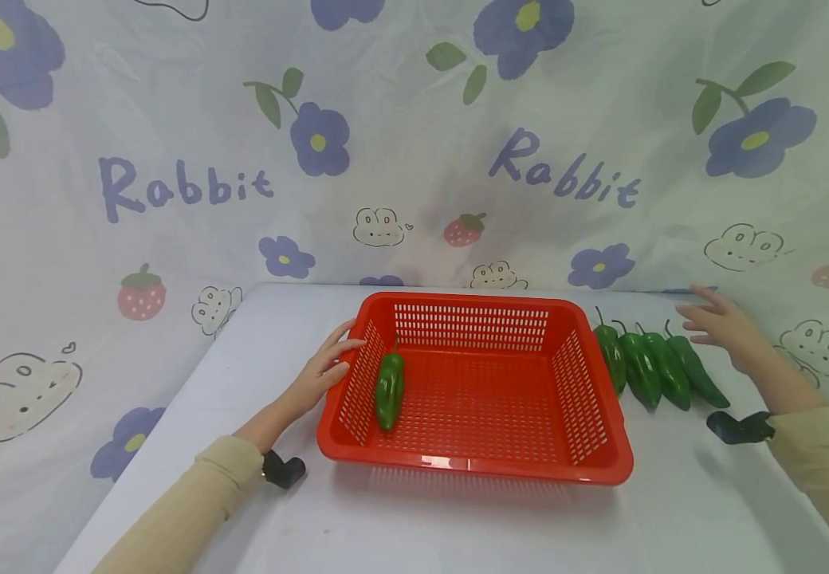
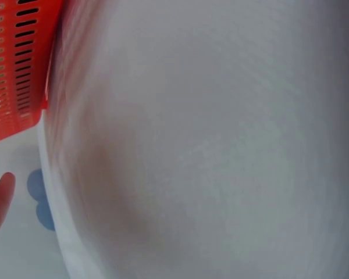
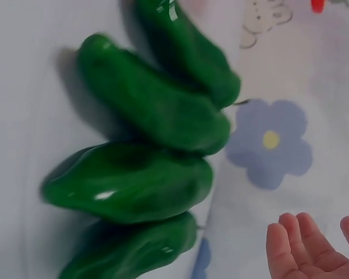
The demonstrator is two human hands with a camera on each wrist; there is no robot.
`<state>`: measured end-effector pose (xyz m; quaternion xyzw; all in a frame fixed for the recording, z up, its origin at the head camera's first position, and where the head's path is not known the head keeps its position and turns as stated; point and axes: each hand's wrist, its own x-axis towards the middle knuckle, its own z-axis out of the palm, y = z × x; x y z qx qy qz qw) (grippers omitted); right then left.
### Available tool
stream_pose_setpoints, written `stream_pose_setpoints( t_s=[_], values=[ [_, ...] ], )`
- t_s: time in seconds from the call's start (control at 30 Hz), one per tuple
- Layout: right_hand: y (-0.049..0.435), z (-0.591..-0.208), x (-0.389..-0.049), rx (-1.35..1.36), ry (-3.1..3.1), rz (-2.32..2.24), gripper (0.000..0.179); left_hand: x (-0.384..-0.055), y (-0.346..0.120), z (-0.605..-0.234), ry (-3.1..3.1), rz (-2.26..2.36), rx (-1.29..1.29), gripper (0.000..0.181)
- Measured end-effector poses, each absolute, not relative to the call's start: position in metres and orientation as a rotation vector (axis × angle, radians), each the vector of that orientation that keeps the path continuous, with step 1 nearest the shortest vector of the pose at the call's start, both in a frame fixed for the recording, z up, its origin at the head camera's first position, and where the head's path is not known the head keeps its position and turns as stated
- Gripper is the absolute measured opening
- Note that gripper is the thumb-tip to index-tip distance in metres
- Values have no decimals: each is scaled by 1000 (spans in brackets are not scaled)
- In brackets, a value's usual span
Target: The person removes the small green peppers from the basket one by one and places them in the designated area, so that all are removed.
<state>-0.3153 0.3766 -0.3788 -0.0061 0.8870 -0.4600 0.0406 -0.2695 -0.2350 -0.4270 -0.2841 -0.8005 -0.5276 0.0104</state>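
Note:
A red plastic basket (image 1: 472, 465) with slotted walls stands on the white table in the head view. One green pepper (image 1: 389, 392) lies inside it along the left wall. My left hand (image 1: 317, 373) touches the basket's left rim with its fingers extended; in the left wrist view only fingertips (image 2: 1, 200) show, below the basket wall (image 2: 23, 70). To the right of the basket, several green peppers (image 1: 667, 371) lie side by side, stems pointing away. Above their far right end hovers my right hand (image 1: 726, 327), fingers spread and holding nothing. The right wrist view shows these peppers (image 3: 134, 183) close up.
A white-covered table (image 1: 429, 534) carries everything. Behind it hangs a pale cloth (image 1: 400, 119) printed with flowers, rabbits and strawberries. Black camera mounts sit on both wrists.

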Motion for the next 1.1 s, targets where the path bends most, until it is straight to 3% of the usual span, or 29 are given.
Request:
stream_pose_setpoints(
  t_s=[0.53, 1.1],
  values=[
    [319, -321, -293, -233, 2686, -1392, 69, -268, -234, -427, -2501, -1641, -875, 39],
    [262, -290, -280, -363, 2549, -1407, 68, -268, -234, -426, -2499, -1632, -882, 39]
  ],
)
